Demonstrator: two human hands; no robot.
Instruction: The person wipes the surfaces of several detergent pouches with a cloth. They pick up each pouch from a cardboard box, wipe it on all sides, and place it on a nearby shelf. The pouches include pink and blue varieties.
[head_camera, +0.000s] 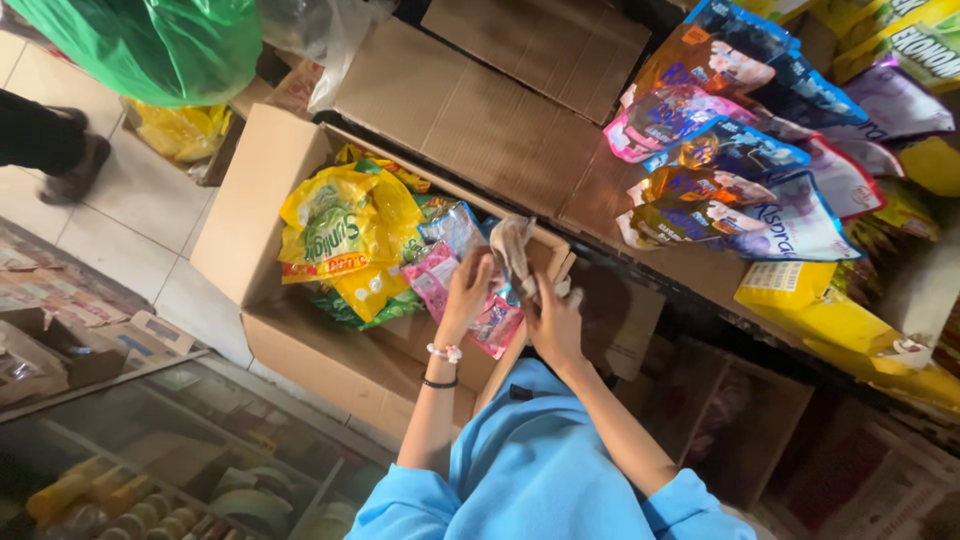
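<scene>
While both hands worked over open cardboard box (262, 190), left hand (468, 288) rested on pink sachet strip (440, 280), fingers loosely curled; right hand (556, 322) pinched crumpled plastic wrapper (512, 248). Yellow pouches (340, 230) packed inside box. Step judged: unpacking; next needed firmer hold on strip.

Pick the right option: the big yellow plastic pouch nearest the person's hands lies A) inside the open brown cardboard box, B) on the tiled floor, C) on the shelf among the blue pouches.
A: the yellow plastic pouch lies inside the open brown cardboard box, beside the left hand.
</scene>
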